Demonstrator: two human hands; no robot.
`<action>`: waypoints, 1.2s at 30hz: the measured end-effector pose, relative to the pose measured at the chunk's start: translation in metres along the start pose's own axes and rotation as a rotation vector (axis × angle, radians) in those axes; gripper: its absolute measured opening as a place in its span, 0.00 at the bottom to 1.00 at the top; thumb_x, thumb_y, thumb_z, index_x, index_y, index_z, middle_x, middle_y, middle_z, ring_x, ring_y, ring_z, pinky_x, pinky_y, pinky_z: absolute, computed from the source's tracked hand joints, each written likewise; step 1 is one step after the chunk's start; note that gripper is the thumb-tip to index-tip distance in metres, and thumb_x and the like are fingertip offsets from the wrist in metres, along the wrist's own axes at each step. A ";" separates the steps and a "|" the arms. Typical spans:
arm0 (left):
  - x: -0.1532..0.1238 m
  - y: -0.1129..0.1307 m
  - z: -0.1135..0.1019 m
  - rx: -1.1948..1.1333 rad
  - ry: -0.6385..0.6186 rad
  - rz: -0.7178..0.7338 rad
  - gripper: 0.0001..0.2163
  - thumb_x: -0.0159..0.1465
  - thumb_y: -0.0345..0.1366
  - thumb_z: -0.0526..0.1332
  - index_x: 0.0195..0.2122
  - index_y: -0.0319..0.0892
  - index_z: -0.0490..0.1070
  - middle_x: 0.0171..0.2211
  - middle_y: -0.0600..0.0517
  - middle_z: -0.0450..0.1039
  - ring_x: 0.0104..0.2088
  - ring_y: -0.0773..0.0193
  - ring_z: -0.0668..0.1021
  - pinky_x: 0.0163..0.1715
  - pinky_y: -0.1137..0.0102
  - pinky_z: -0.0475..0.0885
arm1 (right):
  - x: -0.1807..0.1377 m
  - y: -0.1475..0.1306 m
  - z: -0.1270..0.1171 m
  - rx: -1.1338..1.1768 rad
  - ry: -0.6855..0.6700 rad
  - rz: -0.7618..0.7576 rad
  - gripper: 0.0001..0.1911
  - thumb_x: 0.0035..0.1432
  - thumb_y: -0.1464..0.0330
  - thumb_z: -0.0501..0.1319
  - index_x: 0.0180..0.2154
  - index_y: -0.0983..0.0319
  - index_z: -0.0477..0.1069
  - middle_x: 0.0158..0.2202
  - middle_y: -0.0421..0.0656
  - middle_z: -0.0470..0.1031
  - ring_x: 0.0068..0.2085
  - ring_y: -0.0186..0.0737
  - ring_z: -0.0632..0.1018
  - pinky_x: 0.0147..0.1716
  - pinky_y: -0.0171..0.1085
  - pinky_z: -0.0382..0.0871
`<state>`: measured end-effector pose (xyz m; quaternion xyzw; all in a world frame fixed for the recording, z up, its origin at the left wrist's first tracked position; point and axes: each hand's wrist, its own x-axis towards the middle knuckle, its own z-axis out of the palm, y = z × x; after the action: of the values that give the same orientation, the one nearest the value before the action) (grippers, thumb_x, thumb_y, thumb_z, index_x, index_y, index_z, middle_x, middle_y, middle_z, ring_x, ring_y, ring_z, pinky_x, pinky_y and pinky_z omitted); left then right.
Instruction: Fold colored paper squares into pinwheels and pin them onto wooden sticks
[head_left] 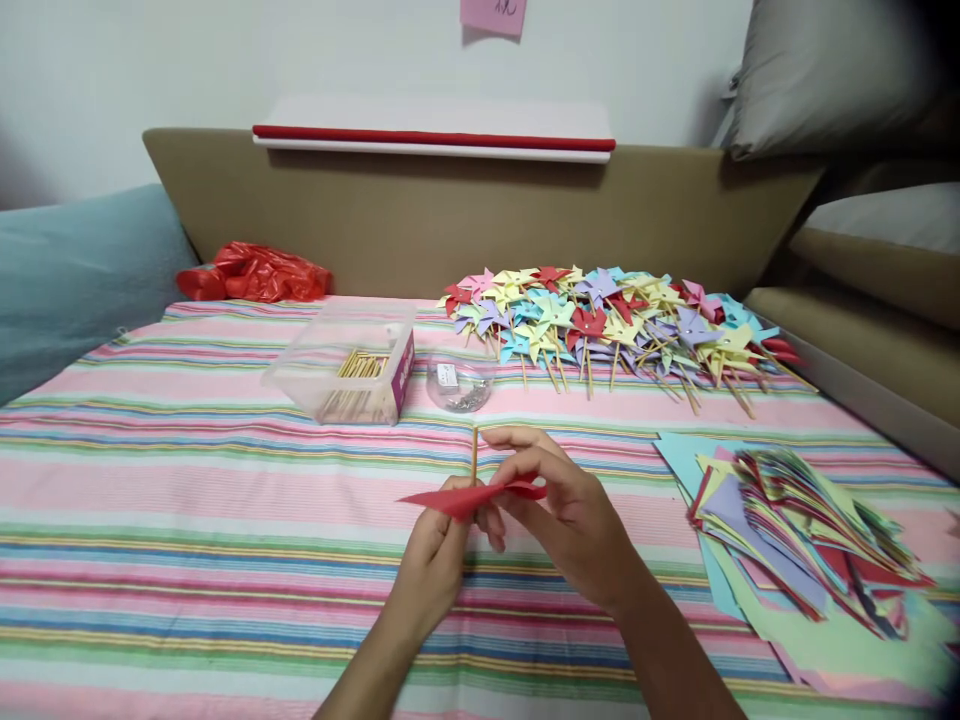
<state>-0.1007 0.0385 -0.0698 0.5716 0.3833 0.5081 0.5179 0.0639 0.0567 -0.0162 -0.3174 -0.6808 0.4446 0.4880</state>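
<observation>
Both my hands meet at the middle of the striped cloth. My left hand is closed around a thin wooden stick that points upward, and it also pinches a red paper piece seen nearly edge-on. My right hand has its fingers curled and pinched on the right end of that red paper. Beyond them stand a clear plastic box of sticks and a small clear round tub holding tiny metal bits.
A heap of finished coloured paper pinwheels lies at the back right. A stack of cut coloured paper sheets sits at the right. A red plastic bag rests at the back left against a tan headboard.
</observation>
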 end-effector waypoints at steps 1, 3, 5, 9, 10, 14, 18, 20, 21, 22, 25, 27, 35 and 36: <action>-0.001 0.000 -0.001 -0.040 -0.020 -0.035 0.18 0.74 0.43 0.50 0.29 0.41 0.67 0.26 0.53 0.68 0.28 0.66 0.69 0.32 0.69 0.64 | 0.000 0.001 0.001 0.003 0.012 -0.007 0.04 0.66 0.68 0.62 0.39 0.54 0.75 0.54 0.45 0.74 0.62 0.45 0.70 0.57 0.45 0.67; -0.003 0.000 -0.002 -0.148 -0.060 -0.096 0.18 0.74 0.44 0.49 0.29 0.42 0.65 0.23 0.55 0.62 0.24 0.68 0.64 0.27 0.69 0.59 | 0.000 0.001 0.003 0.006 0.044 -0.008 0.04 0.66 0.68 0.62 0.40 0.53 0.75 0.54 0.43 0.76 0.59 0.45 0.74 0.57 0.46 0.66; -0.006 0.001 -0.003 -0.270 -0.101 -0.131 0.16 0.74 0.46 0.51 0.32 0.42 0.65 0.23 0.57 0.59 0.23 0.68 0.60 0.25 0.69 0.55 | 0.000 0.000 0.005 -0.010 0.074 -0.014 0.04 0.66 0.68 0.63 0.40 0.53 0.75 0.52 0.42 0.78 0.56 0.45 0.76 0.56 0.47 0.66; -0.008 0.001 -0.006 -0.454 -0.185 -0.164 0.15 0.72 0.47 0.55 0.34 0.42 0.67 0.22 0.57 0.55 0.23 0.68 0.56 0.25 0.69 0.50 | -0.001 -0.007 0.008 -0.030 0.119 -0.072 0.06 0.65 0.70 0.63 0.40 0.53 0.76 0.47 0.42 0.80 0.52 0.47 0.78 0.55 0.50 0.67; -0.008 0.001 -0.007 -0.471 -0.199 -0.172 0.15 0.71 0.48 0.56 0.33 0.42 0.68 0.22 0.57 0.54 0.23 0.68 0.56 0.25 0.68 0.49 | -0.002 -0.009 0.009 -0.028 0.126 -0.086 0.06 0.65 0.70 0.62 0.39 0.53 0.76 0.45 0.42 0.80 0.51 0.47 0.78 0.55 0.50 0.67; -0.007 0.001 -0.008 -0.469 -0.226 -0.214 0.17 0.68 0.51 0.59 0.32 0.42 0.69 0.21 0.57 0.53 0.23 0.67 0.55 0.26 0.67 0.49 | -0.005 -0.014 0.008 -0.048 0.147 -0.140 0.08 0.64 0.73 0.62 0.39 0.53 0.77 0.39 0.43 0.80 0.47 0.48 0.79 0.52 0.52 0.68; -0.007 0.001 -0.007 -0.472 -0.209 -0.244 0.17 0.65 0.53 0.61 0.34 0.42 0.72 0.20 0.57 0.53 0.24 0.66 0.55 0.28 0.66 0.49 | -0.007 -0.014 0.007 -0.077 0.161 -0.175 0.11 0.63 0.75 0.62 0.39 0.52 0.77 0.39 0.41 0.81 0.46 0.47 0.79 0.52 0.51 0.68; -0.007 0.002 -0.006 -0.480 -0.197 -0.239 0.17 0.65 0.53 0.62 0.33 0.42 0.72 0.20 0.57 0.53 0.24 0.66 0.55 0.28 0.66 0.49 | -0.007 -0.013 0.006 -0.059 0.160 -0.181 0.12 0.63 0.75 0.62 0.39 0.51 0.77 0.40 0.39 0.81 0.46 0.46 0.79 0.52 0.50 0.68; -0.007 0.002 -0.005 -0.481 -0.193 -0.238 0.17 0.65 0.53 0.62 0.32 0.42 0.71 0.20 0.57 0.53 0.24 0.66 0.55 0.28 0.66 0.50 | -0.007 -0.013 0.006 -0.046 0.157 -0.180 0.12 0.63 0.75 0.62 0.40 0.51 0.77 0.40 0.39 0.81 0.46 0.46 0.79 0.51 0.49 0.68; -0.007 0.002 -0.005 -0.480 -0.190 -0.238 0.18 0.65 0.52 0.62 0.30 0.42 0.70 0.20 0.57 0.53 0.24 0.66 0.56 0.28 0.66 0.50 | -0.006 -0.012 0.007 -0.037 0.154 -0.178 0.12 0.63 0.76 0.62 0.40 0.51 0.77 0.40 0.39 0.81 0.46 0.45 0.79 0.51 0.49 0.69; -0.007 0.002 -0.006 -0.472 -0.198 -0.238 0.20 0.66 0.52 0.61 0.25 0.42 0.65 0.21 0.56 0.53 0.25 0.66 0.56 0.29 0.66 0.50 | -0.006 -0.013 0.007 -0.038 0.150 -0.181 0.13 0.63 0.77 0.62 0.40 0.51 0.77 0.39 0.38 0.81 0.46 0.45 0.79 0.51 0.49 0.68; -0.006 0.001 -0.007 -0.465 -0.220 -0.226 0.22 0.67 0.52 0.60 0.22 0.42 0.61 0.21 0.56 0.52 0.25 0.65 0.55 0.29 0.65 0.49 | -0.006 -0.014 0.008 -0.052 0.154 -0.208 0.14 0.62 0.77 0.61 0.40 0.51 0.77 0.40 0.38 0.82 0.46 0.45 0.79 0.51 0.49 0.68; -0.006 -0.001 -0.009 -0.455 -0.244 -0.211 0.23 0.67 0.52 0.59 0.22 0.43 0.59 0.19 0.57 0.50 0.24 0.66 0.54 0.29 0.65 0.50 | -0.008 -0.019 0.008 -0.068 0.148 -0.228 0.12 0.63 0.75 0.62 0.40 0.51 0.76 0.39 0.40 0.82 0.44 0.47 0.80 0.50 0.50 0.69; -0.006 0.000 -0.009 -0.462 -0.241 -0.207 0.22 0.67 0.51 0.59 0.22 0.43 0.59 0.20 0.57 0.50 0.24 0.67 0.54 0.29 0.65 0.50 | -0.008 -0.020 0.008 -0.063 0.144 -0.225 0.12 0.63 0.75 0.62 0.40 0.51 0.76 0.39 0.40 0.82 0.44 0.47 0.80 0.50 0.50 0.69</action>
<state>-0.1110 0.0349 -0.0718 0.4527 0.2492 0.4546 0.7255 0.0588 0.0397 -0.0023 -0.2851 -0.6890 0.3417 0.5721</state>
